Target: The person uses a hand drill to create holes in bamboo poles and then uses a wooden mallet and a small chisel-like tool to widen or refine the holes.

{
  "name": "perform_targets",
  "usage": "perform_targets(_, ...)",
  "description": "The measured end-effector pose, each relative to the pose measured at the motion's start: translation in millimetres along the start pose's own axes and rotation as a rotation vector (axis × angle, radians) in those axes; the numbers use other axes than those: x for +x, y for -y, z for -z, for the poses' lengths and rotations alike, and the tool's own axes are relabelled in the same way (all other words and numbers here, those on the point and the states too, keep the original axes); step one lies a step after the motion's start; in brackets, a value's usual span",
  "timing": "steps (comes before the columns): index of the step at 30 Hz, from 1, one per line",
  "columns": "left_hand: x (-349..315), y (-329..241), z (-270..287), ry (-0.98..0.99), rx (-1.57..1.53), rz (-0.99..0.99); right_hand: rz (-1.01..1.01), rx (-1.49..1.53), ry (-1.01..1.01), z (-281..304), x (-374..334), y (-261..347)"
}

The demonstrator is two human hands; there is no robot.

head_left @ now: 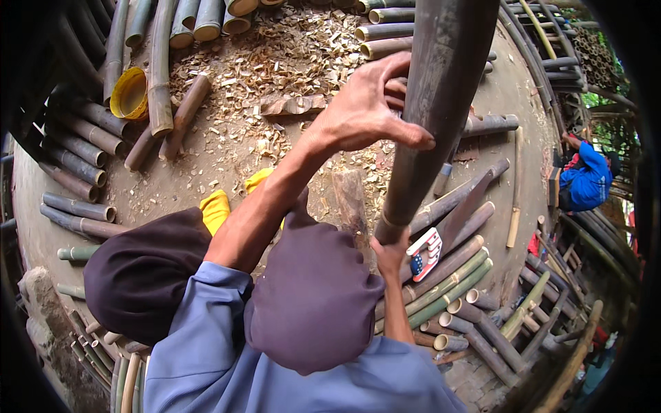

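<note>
A thick, dark bamboo pole stands tilted in front of me, running from the top edge down toward my right knee. My left hand is wrapped round its left side, thumb across the front and fingers behind. Lower down, my right hand grips the pole near its lower end; most of its fingers are hidden. Just right of that hand lies what looks like a hand saw with a red, white and blue handle and a brownish blade, on top of several bamboo poles.
Wood chips cover the ground ahead, with a short wooden block among them. A yellow bucket stands far left by cut bamboo lengths. More bamboo is piled at right. A person in blue crouches at far right.
</note>
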State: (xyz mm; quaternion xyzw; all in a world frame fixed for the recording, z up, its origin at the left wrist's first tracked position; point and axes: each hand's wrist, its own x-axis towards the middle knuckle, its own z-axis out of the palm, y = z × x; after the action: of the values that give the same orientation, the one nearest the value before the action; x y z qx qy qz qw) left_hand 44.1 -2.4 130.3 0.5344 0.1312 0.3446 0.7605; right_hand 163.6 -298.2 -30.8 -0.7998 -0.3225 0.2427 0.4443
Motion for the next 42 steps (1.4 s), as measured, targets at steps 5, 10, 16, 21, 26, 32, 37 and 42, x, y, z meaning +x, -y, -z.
perform_targets(5, 0.1, -14.8, 9.7, -0.018, 0.318, -0.065, 0.021, -0.033, 0.055, -19.0, 19.8, -10.9)
perform_targets(10, -3.0, 3.8, 13.5, 0.0, 0.425, -0.035, 0.003, -0.126, 0.033, 4.2, 23.2, -12.6)
perform_targets(16, -0.1, 9.8, 14.3, 0.008, 0.408, -0.034, -0.025, -0.214, 0.032, 14.0, 19.2, -17.7)
perform_targets(21, 0.9, 15.6, 20.2, 0.04, 0.347, 0.007, -0.067, -0.241, 0.048, 21.9, 0.8, -8.4)
perform_targets(26, -4.1, 24.7, 14.2, -0.016, 0.122, 0.165, -0.114, -0.465, 0.026, 41.2, -19.7, 4.4)
perform_targets(32, -8.9, 65.6, 2.1, -0.052, 0.032, 0.1, -0.049, -0.44, 0.038, 62.8, -52.2, 13.8)
perform_targets(37, -27.5, 124.8, 22.3, -0.242, -0.495, 0.37, 0.112, -0.47, 0.066, 80.1, -84.6, 56.1)
perform_targets(42, -57.0, 182.5, 30.6, -0.418, -0.693, 0.589, -0.091, -0.457, 0.262, 94.9, -87.3, 105.4)
